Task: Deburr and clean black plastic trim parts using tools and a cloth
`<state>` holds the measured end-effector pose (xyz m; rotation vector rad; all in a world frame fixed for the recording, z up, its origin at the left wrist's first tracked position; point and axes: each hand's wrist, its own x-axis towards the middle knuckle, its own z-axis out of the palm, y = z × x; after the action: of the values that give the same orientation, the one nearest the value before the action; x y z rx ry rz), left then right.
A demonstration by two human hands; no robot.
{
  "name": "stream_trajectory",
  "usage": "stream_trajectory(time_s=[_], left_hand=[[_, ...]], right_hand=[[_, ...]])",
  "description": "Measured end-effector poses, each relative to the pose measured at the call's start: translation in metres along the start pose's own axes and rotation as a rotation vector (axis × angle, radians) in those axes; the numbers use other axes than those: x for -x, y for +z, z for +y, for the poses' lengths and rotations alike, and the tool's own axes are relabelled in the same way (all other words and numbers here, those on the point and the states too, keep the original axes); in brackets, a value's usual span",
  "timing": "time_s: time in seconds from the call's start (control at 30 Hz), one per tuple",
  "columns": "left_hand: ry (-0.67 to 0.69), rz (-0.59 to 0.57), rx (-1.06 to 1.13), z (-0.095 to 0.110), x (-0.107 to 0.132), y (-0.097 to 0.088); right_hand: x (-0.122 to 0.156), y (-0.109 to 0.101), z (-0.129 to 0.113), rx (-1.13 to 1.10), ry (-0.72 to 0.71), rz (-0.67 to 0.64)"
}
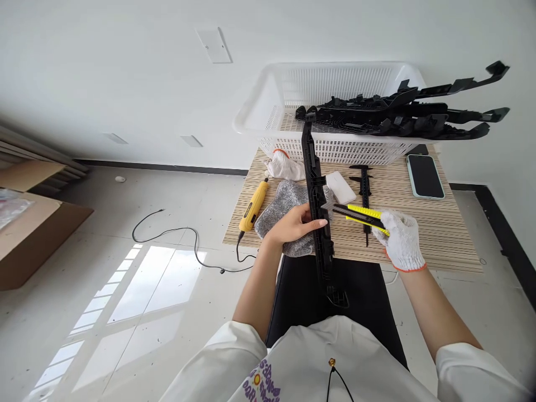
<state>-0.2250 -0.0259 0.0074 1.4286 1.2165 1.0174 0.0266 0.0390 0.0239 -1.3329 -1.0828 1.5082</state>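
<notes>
My bare left hand grips a long black plastic trim piece near its middle, thumb across its face. The piece runs from the basket's front rim down toward my lap. In a white knit glove with an orange cuff, my right hand is closed around a yellow and black utility knife. The knife's blade end points left, close to the trim piece's right edge; whether it touches I cannot tell. Beneath the left hand lies a grey cloth on the slatted table.
A white plastic basket at the back holds several black trim pieces, jutting out right. On the table are a yellow corded tool, a white glove, a white block, a caliper and a phone. Cardboard box left.
</notes>
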Motion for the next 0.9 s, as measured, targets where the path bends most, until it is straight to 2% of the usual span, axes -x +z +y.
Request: stream_trajectory(time_s=[0.17, 0.27, 0.37, 0.5, 0.6, 0.73, 0.83, 0.9], left_hand=[[-0.057, 0.004, 0.072, 0.006, 0.001, 0.000], [-0.125, 0.024, 0.138, 0.008, 0.001, 0.000], [-0.174, 0.061, 0.172, 0.006, -0.001, 0.001], [-0.171, 0.071, 0.183, 0.003, -0.002, 0.000], [-0.108, 0.052, 0.170, 0.002, -0.002, -0.001], [0.023, -0.046, 0.098, 0.002, 0.000, -0.002], [-0.003, -0.057, 0.056, 0.002, 0.001, 0.000], [-0.008, -0.035, 0.056, 0.002, 0.001, 0.002]], right_hand=[[0.005, -0.018, 0.005, 0.208, 0.058, -0.345], [0.006, -0.023, 0.007, 0.281, 0.042, -0.425], [0.007, -0.019, 0.007, 0.278, 0.033, -0.388], [0.008, -0.010, 0.004, 0.233, 0.043, -0.292], [0.008, -0.006, 0.005, 0.158, 0.048, -0.191], [0.007, -0.006, 0.007, 0.072, 0.050, -0.087], [0.005, -0.006, 0.005, 0.016, 0.059, 0.036], [0.004, -0.005, 0.002, 0.002, 0.062, 0.070]])
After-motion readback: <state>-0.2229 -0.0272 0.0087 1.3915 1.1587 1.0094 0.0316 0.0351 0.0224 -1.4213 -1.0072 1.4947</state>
